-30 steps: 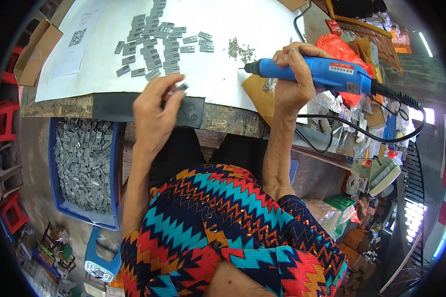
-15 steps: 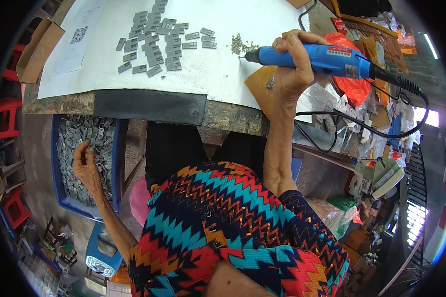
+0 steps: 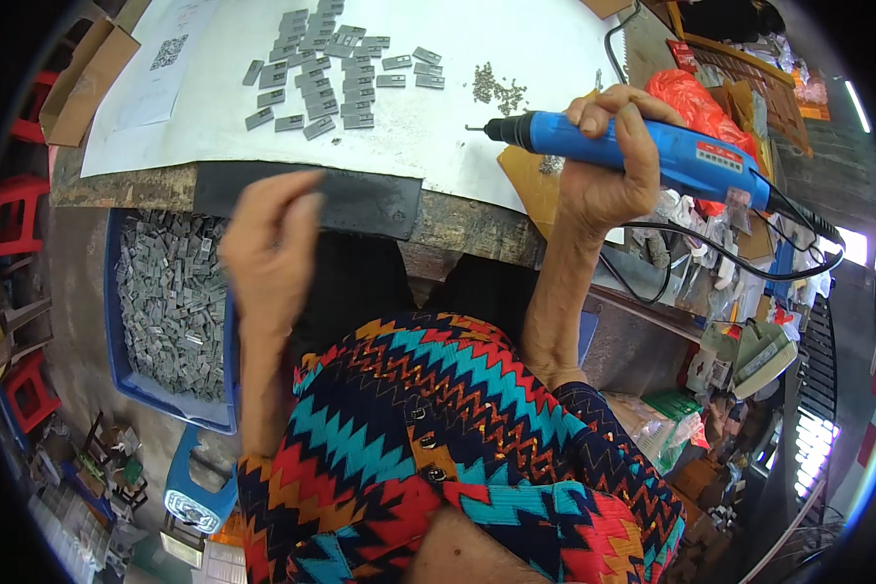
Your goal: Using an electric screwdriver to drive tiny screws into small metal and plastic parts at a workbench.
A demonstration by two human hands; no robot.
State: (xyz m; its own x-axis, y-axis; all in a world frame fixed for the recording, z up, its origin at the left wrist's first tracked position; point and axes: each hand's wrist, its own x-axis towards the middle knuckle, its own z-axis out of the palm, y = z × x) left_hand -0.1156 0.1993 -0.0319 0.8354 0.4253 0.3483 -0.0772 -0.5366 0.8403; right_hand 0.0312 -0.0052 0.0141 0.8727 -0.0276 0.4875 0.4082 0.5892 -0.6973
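Observation:
My right hand (image 3: 608, 161) is wrapped round a blue electric screwdriver (image 3: 642, 151). The tool lies nearly level above the white-covered table (image 3: 438, 127), its thin bit pointing left. Beyond the tip is a small heap of tiny brownish screws (image 3: 496, 90). My left hand (image 3: 273, 238) is over the table's near edge, beside a black strip (image 3: 360, 206). Motion blurs its fingers, so I cannot see whether they hold anything. Several small grey rectangular parts (image 3: 346, 78) lie in loose rows on the white sheet. More such parts fill a blue bin (image 3: 114, 321) at the left below the table.
A printed sheet (image 3: 156, 88) and an open cardboard box (image 3: 88, 83) are at the table's left. A brown paper piece (image 3: 530, 185) lies under the screwdriver. The tool's black cable (image 3: 740, 255) loops at the right, near a red plastic bag (image 3: 701, 107) and clutter.
My left hand has moved from over the blue bin up and right to the table edge. My right hand and screwdriver have shifted slightly down and right, away from the screws.

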